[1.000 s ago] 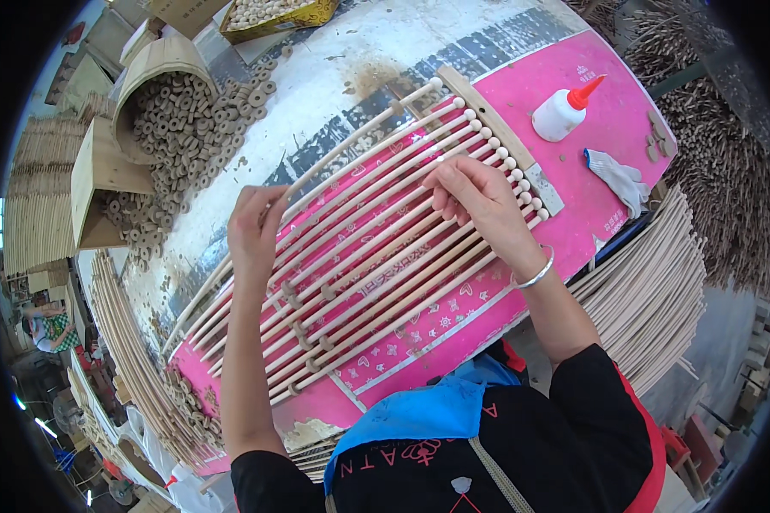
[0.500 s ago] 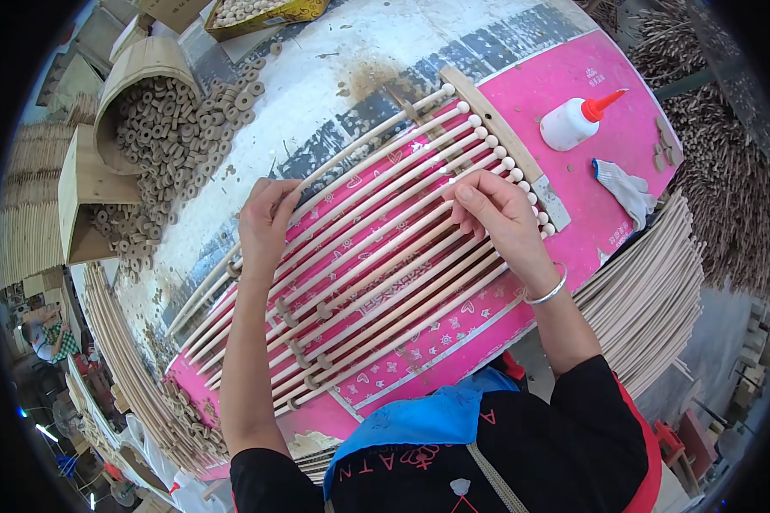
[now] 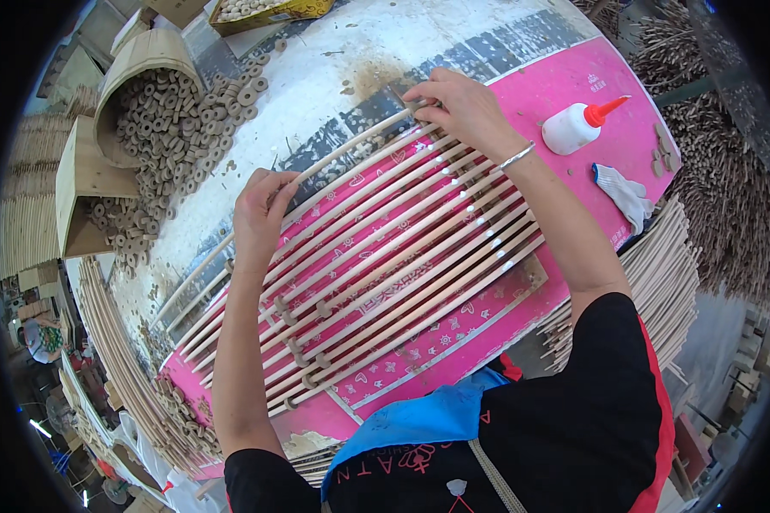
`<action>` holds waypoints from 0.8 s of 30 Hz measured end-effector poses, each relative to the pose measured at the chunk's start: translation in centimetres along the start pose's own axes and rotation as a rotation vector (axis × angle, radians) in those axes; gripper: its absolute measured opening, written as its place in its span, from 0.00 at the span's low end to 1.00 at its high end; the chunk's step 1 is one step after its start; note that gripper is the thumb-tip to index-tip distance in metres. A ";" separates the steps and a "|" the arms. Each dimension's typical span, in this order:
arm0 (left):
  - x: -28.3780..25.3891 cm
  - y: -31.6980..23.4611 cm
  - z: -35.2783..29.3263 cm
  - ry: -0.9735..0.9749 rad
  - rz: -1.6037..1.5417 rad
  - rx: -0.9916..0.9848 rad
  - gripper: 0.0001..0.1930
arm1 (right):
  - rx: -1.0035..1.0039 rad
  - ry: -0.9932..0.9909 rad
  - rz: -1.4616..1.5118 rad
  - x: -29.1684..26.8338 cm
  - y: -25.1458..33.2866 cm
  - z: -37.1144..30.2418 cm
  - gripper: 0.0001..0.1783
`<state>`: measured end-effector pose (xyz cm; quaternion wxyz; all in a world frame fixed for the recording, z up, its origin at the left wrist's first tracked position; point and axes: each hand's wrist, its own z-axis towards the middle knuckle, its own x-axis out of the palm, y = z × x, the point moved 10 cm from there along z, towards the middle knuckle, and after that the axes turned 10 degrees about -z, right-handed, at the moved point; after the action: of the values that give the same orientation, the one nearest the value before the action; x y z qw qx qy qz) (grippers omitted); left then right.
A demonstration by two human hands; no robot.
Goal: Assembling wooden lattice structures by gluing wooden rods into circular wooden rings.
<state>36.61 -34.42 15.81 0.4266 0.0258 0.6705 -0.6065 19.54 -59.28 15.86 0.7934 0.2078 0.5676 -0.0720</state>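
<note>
Dozens of brown wooden rings [image 3: 164, 128] spill from a tipped wooden tub [image 3: 143, 67] across the left of the table [image 3: 351, 50]. Next, my left hand [image 3: 263, 203] pinches the outermost rod [image 3: 351, 145], fingers and thumb together on it. This rod slants up to the right, along the far side of a row of pale rods [image 3: 376, 232] on a pink sheet [image 3: 522, 96]. My right hand [image 3: 458, 107] reaches its right end, fingers drawn close; I cannot tell whether they grip. Farther right are a white, red-tipped bottle [image 3: 571, 130] and a pale glove [image 3: 624, 201].
</note>
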 end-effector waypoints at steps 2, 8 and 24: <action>-0.1 0.3 0.0 0.005 0.001 -0.009 0.08 | -0.006 0.019 0.028 0.2 0.0 0.1 0.11; 0.2 0.9 0.2 0.019 -0.007 -0.014 0.09 | -0.022 0.023 -0.011 -0.1 -0.1 0.3 0.10; -0.5 -2.7 -4.3 0.029 0.398 0.297 0.10 | 0.221 -0.145 0.387 -6.8 0.6 -8.1 0.10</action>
<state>33.12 -31.29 17.78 0.5197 0.2283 0.5617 -0.6019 10.32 -56.26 20.10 0.8035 0.3926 0.4475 0.0053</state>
